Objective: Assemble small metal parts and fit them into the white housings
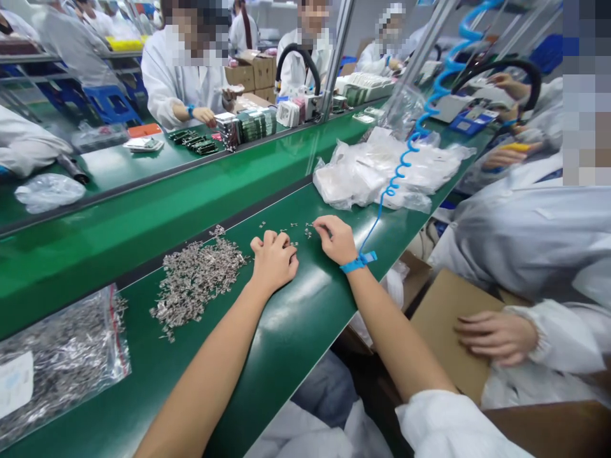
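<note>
My left hand (274,261) rests on the green table just right of a heap of small metal clips (198,280). Its fingers are curled down, and anything under the fingertips is hidden. To its right, my right hand (338,240) has thumb and forefinger pinched together beside a few loose metal pieces (308,230). Whatever that pinch holds is too small to make out. A blue wrist strap (358,262) circles my right wrist. At the lower left lies a clear zip bag (62,356) full of similar metal pieces.
A blue coiled cord (405,156) runs up from the wrist strap. White items in clear plastic bags (377,168) lie beyond my right hand. A green conveyor belt (191,203) borders the table. A co-worker's hand (499,337) rests by a cardboard box (453,318) at right.
</note>
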Demonstrator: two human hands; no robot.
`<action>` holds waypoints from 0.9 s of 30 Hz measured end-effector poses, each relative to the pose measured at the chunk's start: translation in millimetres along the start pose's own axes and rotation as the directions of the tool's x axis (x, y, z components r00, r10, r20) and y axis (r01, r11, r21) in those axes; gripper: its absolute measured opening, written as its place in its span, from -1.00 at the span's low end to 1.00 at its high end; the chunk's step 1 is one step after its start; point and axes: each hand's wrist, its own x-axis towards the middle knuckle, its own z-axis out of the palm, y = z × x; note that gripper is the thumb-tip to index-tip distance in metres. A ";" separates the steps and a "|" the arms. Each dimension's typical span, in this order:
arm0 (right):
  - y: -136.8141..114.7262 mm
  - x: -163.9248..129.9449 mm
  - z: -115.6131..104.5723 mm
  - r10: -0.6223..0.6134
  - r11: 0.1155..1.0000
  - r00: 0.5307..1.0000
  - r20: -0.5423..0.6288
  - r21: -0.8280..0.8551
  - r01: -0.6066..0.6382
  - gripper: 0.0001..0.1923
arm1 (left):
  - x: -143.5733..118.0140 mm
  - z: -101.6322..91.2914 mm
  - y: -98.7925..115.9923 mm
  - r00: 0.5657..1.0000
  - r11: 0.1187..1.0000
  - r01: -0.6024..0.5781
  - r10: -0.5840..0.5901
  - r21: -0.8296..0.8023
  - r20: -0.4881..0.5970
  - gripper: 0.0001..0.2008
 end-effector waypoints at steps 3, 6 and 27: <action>0.3 0.1 0.7 0.058 0.997 0.996 -0.066 -0.037 -0.061 -0.84 | -1.2 0.4 0.1 1.000 1.000 -0.019 0.020 0.016 -0.017 -0.82; -4.9 -0.3 2.7 0.052 0.999 0.995 0.081 -0.005 -0.052 -0.84 | -2.3 1.5 -0.5 0.999 1.000 0.014 -0.013 0.027 -0.040 -0.82; 23.8 5.6 18.5 0.213 0.903 0.976 0.049 -0.391 -0.178 -0.78 | -4.8 -13.8 17.6 0.973 0.991 -0.124 0.132 0.056 -0.190 -0.88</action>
